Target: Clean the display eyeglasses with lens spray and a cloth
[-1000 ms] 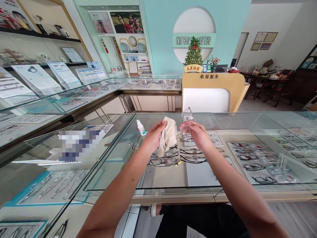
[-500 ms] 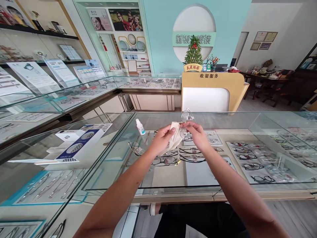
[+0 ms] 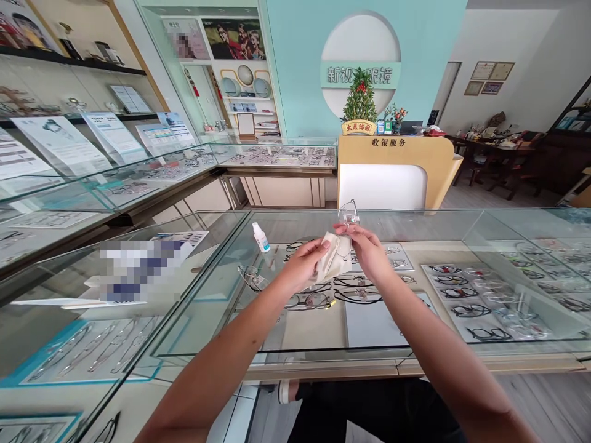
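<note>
Cleaning cloth and spectacles held above a glass display case (image 3: 431, 223); clock directions are read from the meeting point of the two hands. The pair of eyeglasses (image 3: 348, 211) is held on end at twelve o'clock, one lens above the other. Its rims are slender and rounded, and its lenses are clear. A small printed label shows on the upper lens, and a thin, wire-like part curves beside it; the lower lens lies against the cloth — whether the fabric covers both faces cannot be told. The right hand (image 3: 368, 247), at three o'clock, grips the eyeglasses near the middle with bent fingers. The left hand (image 3: 302, 263), toward eight o'clock, pinches the cream-coloured cloth (image 3: 329, 263) between thumb and fingers; the fabric hangs in soft folds. A white bottle (image 3: 261, 239) with a blue-marked label stands on the glass toward nine o'clock, well apart from the eyeglasses. Within the case, dark-rimmed frames (image 3: 359, 298) lie between five and six o'clock, and a tray (image 3: 438, 303) bearing further spectacles lies between three and four. In the background, a yellow-and-white desk (image 3: 383, 184) — topped by a leafy plant (image 3: 360, 101) — stands toward one o'clock.
</note>
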Demonstrator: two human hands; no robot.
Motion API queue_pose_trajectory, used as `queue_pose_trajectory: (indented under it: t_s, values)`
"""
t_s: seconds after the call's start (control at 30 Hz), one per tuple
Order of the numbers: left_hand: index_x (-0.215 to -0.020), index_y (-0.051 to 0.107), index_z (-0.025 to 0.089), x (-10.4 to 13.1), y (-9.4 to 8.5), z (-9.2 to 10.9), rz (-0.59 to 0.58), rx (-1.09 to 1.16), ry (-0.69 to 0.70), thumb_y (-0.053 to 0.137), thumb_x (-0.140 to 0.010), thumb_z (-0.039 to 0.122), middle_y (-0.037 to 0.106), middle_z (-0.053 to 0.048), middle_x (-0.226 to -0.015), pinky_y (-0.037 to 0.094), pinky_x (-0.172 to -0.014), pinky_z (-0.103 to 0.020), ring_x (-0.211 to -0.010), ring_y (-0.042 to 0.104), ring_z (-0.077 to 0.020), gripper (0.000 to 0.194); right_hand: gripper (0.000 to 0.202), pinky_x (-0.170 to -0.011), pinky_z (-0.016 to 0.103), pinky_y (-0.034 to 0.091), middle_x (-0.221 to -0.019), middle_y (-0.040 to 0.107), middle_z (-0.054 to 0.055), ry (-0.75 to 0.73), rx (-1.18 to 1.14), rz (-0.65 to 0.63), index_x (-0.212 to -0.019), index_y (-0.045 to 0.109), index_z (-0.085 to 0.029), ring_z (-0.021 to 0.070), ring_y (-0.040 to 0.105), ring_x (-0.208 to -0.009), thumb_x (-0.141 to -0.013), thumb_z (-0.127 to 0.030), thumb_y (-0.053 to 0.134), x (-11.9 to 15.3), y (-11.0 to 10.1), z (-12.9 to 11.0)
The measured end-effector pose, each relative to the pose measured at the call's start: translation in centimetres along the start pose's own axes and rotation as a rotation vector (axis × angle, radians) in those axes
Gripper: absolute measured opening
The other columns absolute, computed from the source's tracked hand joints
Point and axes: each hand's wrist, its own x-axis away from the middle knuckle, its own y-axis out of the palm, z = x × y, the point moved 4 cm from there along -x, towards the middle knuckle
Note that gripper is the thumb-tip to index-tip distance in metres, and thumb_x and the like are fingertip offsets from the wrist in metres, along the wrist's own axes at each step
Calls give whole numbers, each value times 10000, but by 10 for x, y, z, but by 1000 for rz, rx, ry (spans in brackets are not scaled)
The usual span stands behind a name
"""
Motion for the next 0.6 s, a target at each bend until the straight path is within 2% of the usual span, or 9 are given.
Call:
queue_pose_trajectory:
  t_s: [0.13,0.27,0.37,0.5,0.6]
  values:
    - [-935,846,186,1,6,-1,-69,74,-52,987,-652,724,689,-19,-766,463,-644,-266,-682,579,-134,623,305,-1055,358,527,-1199,828,28,66,-74,-56,-975,898,-293,261,706,-1174,-907,-580,821,2,6,5]
    - [-828,818,187,5,10,3,-96,131,-85,1014,-628,695,672,-15,-711,452,-605,-263,-644,577,-130,580,407,-960,348,561,-1097,846,24,152,-90,-108,-1065,889,-284,232,741,-1004,-880,-645,858,6,11,11]
    - [-836,811,180,6,12,4,-100,178,-104,1035,-621,657,671,-14,-701,447,-588,-270,-620,578,-131,569,435,-956,348,567,-1065,855,23,156,-62,-124,-1102,885,-279,229,756,-988,-897,-660,843,7,11,11]
    - [-822,797,170,6,11,2,-70,187,-86,1029,-657,631,692,-28,-721,457,-593,-281,-629,606,-139,542,432,-1024,366,567,-1167,865,19,156,-34,-163,-1169,889,-303,235,774,-1061,-943,-661,805,9,12,10]
    - [-845,802,177,5,11,-2,-61,190,-77,1022,-680,614,701,-33,-730,463,-585,-290,-631,621,-149,516,481,-1077,411,573,-1219,870,25,177,-26,-187,-1227,881,-315,264,786,-1122,-930,-687,811,9,12,11]
